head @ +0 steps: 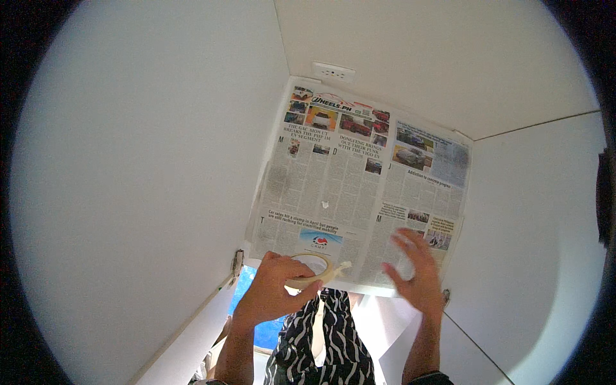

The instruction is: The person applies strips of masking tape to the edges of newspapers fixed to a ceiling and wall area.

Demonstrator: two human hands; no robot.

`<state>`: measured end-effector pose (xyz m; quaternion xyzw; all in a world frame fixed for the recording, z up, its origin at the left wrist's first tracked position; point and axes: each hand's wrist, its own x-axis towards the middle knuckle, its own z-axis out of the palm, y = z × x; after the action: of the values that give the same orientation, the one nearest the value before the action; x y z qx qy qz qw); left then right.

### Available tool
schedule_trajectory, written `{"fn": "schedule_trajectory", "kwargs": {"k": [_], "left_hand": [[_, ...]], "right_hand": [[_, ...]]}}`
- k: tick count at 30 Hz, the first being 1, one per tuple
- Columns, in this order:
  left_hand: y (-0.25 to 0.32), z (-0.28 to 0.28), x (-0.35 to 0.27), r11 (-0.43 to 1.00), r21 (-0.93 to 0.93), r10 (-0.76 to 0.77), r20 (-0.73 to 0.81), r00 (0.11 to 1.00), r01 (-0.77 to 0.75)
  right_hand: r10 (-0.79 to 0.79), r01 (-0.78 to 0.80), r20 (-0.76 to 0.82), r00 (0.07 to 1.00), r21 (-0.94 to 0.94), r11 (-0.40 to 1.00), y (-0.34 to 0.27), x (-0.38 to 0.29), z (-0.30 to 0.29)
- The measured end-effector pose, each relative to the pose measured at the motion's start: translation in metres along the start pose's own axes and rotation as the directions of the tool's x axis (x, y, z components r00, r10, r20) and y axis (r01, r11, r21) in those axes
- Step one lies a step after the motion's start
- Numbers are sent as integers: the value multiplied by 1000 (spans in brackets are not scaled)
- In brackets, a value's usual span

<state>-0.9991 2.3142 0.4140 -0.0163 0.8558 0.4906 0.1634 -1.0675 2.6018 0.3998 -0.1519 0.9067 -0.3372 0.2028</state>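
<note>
My left hand (281,288) grips a roll of pale masking tape (326,274), its fingers through and around the ring. A short crumpled tail of tape (343,266) sticks out from the roll's right side. To the right, my right hand (417,274) is raised with fingers apart and nothing in it. Below both hands, newspaper sheets (356,192) with print and car photos cover the cabinet's bottom panel. A small white scrap or torn spot (325,204) shows near the middle of the paper.
White panels rise on the left (144,168) and right (519,216). A wall outlet (333,71) sits on the back panel (409,62). Metal hinges stand at the front left (237,262) and front right (446,297). Blue material (269,332) shows below the front edge.
</note>
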Motion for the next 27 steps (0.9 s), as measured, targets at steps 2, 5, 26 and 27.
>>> {"fn": "schedule_trajectory", "kwargs": {"k": [2, 5, 26, 27], "left_hand": [[10, 5, 2, 1000, 27, -3, 25, 1000, 3], [12, 8, 0, 995, 80, 54, -39, 998, -51], [-22, 49, 19, 911, -357, -195, 72, 978, 208], [-18, 47, 22, 840, -445, -286, 123, 950, 310]], "right_hand": [[-202, 177, 72, 977, 264, 948, -24, 11, 22], [-219, 137, 162, 962, 408, 903, -35, 22, 45], [-498, 526, 245, 832, -66, 848, -25, 39, 53], [-470, 480, 228, 853, 15, 877, -22, 40, 52]]}}
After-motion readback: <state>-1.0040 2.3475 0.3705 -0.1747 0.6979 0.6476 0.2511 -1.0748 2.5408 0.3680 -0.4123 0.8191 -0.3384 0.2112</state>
